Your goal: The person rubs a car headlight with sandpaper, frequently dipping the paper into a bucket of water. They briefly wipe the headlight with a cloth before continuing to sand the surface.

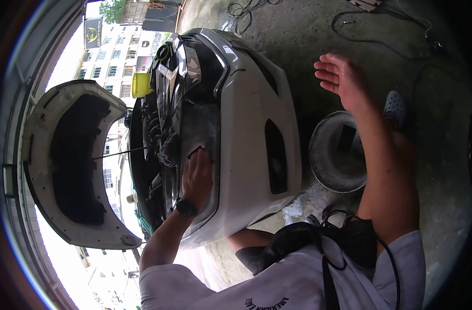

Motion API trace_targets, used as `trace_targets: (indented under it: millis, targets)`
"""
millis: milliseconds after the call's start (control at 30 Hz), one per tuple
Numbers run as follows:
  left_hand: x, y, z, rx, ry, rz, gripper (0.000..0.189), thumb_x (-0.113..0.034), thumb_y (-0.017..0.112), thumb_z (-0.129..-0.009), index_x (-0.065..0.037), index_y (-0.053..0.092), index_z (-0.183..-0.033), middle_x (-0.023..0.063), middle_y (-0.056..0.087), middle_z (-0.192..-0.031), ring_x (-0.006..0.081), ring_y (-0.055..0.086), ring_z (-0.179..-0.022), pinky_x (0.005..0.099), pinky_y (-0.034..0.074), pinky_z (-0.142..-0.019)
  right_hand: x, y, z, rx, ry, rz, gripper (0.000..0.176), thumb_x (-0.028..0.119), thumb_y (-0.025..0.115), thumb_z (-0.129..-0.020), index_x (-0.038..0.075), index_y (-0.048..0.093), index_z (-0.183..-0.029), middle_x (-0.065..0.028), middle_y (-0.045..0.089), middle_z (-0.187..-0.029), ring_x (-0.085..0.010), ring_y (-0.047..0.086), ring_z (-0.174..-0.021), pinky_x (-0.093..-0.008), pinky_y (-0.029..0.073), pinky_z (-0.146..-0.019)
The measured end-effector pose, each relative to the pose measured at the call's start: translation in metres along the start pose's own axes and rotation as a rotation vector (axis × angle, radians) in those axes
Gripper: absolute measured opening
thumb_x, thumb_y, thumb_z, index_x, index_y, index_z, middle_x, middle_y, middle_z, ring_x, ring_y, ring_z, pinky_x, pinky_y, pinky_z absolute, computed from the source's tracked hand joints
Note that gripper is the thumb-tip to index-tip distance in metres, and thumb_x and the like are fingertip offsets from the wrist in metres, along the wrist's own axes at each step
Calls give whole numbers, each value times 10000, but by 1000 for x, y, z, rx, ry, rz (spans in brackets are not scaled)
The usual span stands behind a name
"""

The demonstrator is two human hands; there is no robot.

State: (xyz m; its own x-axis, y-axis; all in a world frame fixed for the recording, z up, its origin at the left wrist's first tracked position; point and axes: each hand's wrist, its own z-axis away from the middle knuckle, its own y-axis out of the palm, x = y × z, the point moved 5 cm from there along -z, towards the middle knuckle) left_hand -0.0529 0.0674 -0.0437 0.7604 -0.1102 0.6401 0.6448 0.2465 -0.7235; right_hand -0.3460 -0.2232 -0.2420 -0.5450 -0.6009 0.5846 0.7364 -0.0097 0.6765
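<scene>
My left hand (197,178), with a dark watch on the wrist, lies flat against the hazy headlight (200,124) of a white car. Under its fingertips is a small dark piece (195,151) that looks like sandpaper, partly hidden. Close by, a bunched dark cloth (169,150) rests at the edge of the engine bay. Raised in the air, my right hand (336,77) holds nothing; its fingers are stretched out. Below it stands a round grey tub or stool (323,160), with a dark rectangular piece (347,138) on it, partly behind my forearm.
The car's hood (37,160) is propped open by a thin rod (122,153). A yellow container (141,85) and a green-and-black ring (163,51) sit near the engine bay. The white bumper (251,129) is beside my arms. Cables (344,20) lie on the concrete floor.
</scene>
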Motion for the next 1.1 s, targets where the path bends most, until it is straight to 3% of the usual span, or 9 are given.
trace_targets:
  millis: [133,267,333,533,733,933,1100]
  targets:
    - [-6,-1,5,-7,60,-81,540,-53,556,-909,114,499,-1419,298,487,-1501,445,424,-1455,531,344,-1213,-2,3,-1,2,1,-7,269,304,628,-958,93,672,-1119,-61,746,-1088,-176,707,-978,-352,532,-823]
    - [1,-2,-25,-3,24,-153,566,-47,541,-913,125,460,-1447,316,461,-1519,465,386,-1477,537,305,-1238,-6,7,-2,4,5,18,281,319,618,-964,93,672,-1122,-62,744,-1090,-177,705,-973,-353,529,-829]
    - [9,-7,-48,3,51,-47,585,-31,521,-916,121,428,-1474,315,435,-1544,463,367,-1491,537,273,-1257,-10,8,-3,9,10,31,287,326,614,-967,93,672,-1126,-62,743,-1093,-178,703,-974,-354,528,-833]
    - [22,-3,-93,-42,19,-38,594,-7,502,-917,101,418,-1495,292,418,-1571,437,360,-1506,525,278,-1260,-14,6,-8,-5,22,18,295,339,605,-979,94,670,-1129,-62,741,-1102,-179,699,-990,-360,526,-844]
    - [1,12,-36,27,70,-124,573,-45,521,-924,72,453,-1481,275,428,-1573,418,367,-1509,518,308,-1247,-7,6,-4,-12,15,7,295,327,596,-985,90,669,-1145,-70,741,-1115,-184,703,-994,-361,528,-840]
    - [22,6,-116,-5,9,-108,585,-57,528,-928,68,450,-1494,265,437,-1571,414,373,-1507,519,315,-1240,-11,-1,-4,-19,15,26,314,343,594,-991,82,673,-1145,-73,745,-1118,-186,707,-993,-362,530,-835]
    - [13,24,-77,-55,58,-136,571,-49,528,-921,71,471,-1477,259,458,-1558,405,375,-1507,509,317,-1243,0,-4,2,-29,-5,6,328,354,593,-991,78,669,-1152,-74,747,-1108,-187,709,-988,-361,531,-837]
